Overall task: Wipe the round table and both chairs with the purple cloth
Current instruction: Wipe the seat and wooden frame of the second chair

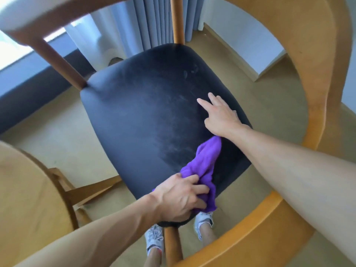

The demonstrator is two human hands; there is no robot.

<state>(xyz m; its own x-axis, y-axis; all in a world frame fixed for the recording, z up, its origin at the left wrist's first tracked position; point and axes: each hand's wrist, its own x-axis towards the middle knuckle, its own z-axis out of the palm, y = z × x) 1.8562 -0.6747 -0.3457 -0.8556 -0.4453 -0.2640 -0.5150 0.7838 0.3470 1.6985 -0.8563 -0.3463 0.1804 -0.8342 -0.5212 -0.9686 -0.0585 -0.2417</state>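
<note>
- the chair (316, 60) fills the view: a curved wooden backrest and arm sweep round the right and the near side, and its dark padded seat (146, 112) lies in the middle, with faint dusty smears across the far and right parts.
- the round bench (28, 189) shows only as a tan edge at the lower left, beside the chair and apart from both hands; whether it has been wiped cannot be told from here.
- the step in hand looks like wiping this chair's seat.
- the purple cloth (207, 162) lies bunched on the near right part of the seat, stretched between the two hands.
- the left hand (181, 197) grasps the near end of the cloth at the seat's front edge, fingers curled over the fabric.
- the right hand (219, 114) rests on the seat with two fingers straight and released; the cloth's far end runs under its wrist, so whether it pins the cloth is unclear.
- the next move probably calls for spreading the cloth flatter and sweeping it over the smeared far part.
- the arm rail crowds the right forearm; curtains (154, 22), carpet and the person's shoes (154, 239) lie around, out of the way.
</note>
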